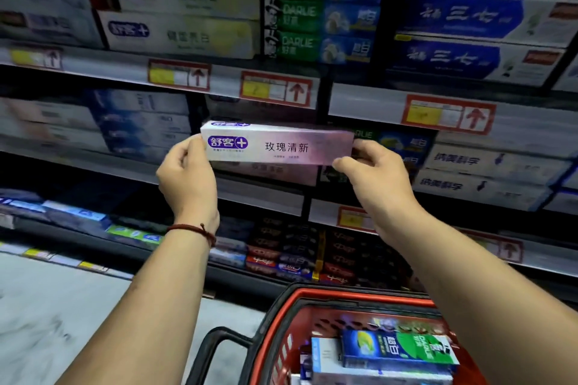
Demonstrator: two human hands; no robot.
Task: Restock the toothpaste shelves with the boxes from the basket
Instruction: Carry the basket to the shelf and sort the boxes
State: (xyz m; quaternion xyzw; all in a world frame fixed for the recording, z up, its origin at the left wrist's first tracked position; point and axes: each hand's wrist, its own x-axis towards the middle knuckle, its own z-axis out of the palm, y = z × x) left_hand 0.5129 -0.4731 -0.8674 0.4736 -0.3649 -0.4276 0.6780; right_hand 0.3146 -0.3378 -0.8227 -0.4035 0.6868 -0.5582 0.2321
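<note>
Obs., shelving bay, centre of frame.

- Pink toothpaste box is held up at centre frame, print facing the person. Its long axis runs left to right, parallel to the shelf fronts.
- Left hand grips the box's left end, fingers curled round the end. Right hand pinches the right end, thumb along the lower front edge. A cord bracelet sits on the left wrist.
- Neither hand is nearer: each has one end, and the box spans the gap between them.
- The box hangs in front of the middle shelf, under a red-and-yellow price label. A similar pink box seems to lie just below and behind it. Judgement: the slot lies straight ahead, so the next move would be a level push away from the person, axis unchanged.
- Red basket at lower right holds a green box lying on a white-and-blue box. So stock remains to shelve.

Not resolved:
- The held box covers the slot behind it, so free depth and height cannot be told.
- Surrounding shelf stock is blurred, and most print is unreadable.
- The lower frame edge cuts off the basket, so the count of boxes is unknown.
</note>
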